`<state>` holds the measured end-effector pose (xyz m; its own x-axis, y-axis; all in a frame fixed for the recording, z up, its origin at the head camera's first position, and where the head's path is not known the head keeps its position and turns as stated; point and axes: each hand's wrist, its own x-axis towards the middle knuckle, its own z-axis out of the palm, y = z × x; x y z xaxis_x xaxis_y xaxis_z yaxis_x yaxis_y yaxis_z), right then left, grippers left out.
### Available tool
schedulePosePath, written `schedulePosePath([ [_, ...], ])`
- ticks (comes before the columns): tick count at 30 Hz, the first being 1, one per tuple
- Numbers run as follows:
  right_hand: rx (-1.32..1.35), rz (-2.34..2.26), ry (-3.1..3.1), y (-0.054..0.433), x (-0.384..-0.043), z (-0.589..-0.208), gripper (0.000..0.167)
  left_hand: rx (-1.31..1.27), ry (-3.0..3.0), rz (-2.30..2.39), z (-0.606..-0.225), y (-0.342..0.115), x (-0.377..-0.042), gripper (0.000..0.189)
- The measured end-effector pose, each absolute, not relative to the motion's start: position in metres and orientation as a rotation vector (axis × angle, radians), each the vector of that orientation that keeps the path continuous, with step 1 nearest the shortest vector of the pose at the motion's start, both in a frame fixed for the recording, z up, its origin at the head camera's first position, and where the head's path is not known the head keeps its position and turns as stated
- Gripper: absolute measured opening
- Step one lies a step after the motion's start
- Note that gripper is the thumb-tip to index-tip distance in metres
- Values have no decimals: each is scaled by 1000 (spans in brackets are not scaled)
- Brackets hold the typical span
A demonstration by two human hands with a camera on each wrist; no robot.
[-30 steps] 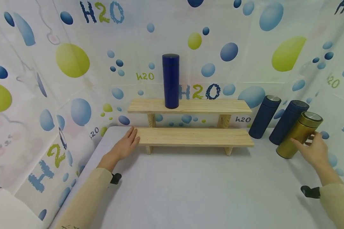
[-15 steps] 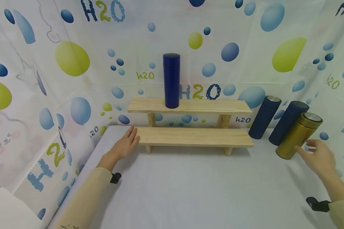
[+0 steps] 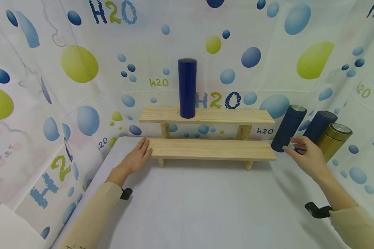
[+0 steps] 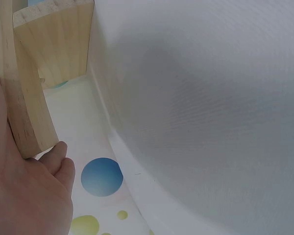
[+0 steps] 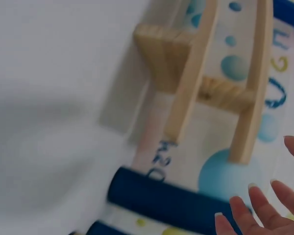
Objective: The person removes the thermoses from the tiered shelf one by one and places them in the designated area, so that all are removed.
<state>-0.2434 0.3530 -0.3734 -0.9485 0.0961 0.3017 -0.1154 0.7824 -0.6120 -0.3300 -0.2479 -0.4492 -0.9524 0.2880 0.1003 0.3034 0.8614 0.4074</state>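
My left hand (image 3: 133, 159) rests at the left end of the lower board of a two-tier wooden shelf (image 3: 212, 149), fingers straight; the left wrist view shows fingertips (image 4: 56, 155) right at the board's end. My right hand (image 3: 310, 159) is spread and holds nothing, fingertips close beside the nearest navy thermos bottle (image 3: 287, 129). It overlaps a second navy thermos bottle (image 3: 321, 123) and hides the lower part of a gold thermos bottle (image 3: 334, 140). In the right wrist view the spread fingers (image 5: 264, 208) lie near the end of a navy bottle (image 5: 157, 193).
A royal-blue thermos bottle (image 3: 187, 89) stands upright on the upper board (image 3: 230, 114). White cloth (image 3: 193, 204) covers the table. Behind hangs a printed curtain (image 3: 162, 45) with blue and green dots.
My right hand has let go of the gold thermos bottle, drawn back, then moved left to the first navy bottle. My left hand has stayed on the shelf end.
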Motion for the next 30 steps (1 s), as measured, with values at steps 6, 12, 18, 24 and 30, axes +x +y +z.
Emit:
schedulePosePath([
  [6, 230, 1017, -2597, 308, -262, -360, 58, -471, -3000, -663, -447, -247, -330, 71],
  [12, 384, 1208, -2564, 262, -281, -342, 55, -478, -2996, -675, -443, -243, -329, 69],
  [18, 516, 1369, -2515, 215, -301, -329, 53, -493, -2999, -668, -450, -245, -325, 69],
  [24, 588, 1349, -2544, 170, -326, -302, 57, -479, -2990, -655, -454, -249, -325, 70],
  [30, 639, 1287, -2615, 131, -354, -266, 78, -482, -2999, -637, -448, -248, -329, 71],
])
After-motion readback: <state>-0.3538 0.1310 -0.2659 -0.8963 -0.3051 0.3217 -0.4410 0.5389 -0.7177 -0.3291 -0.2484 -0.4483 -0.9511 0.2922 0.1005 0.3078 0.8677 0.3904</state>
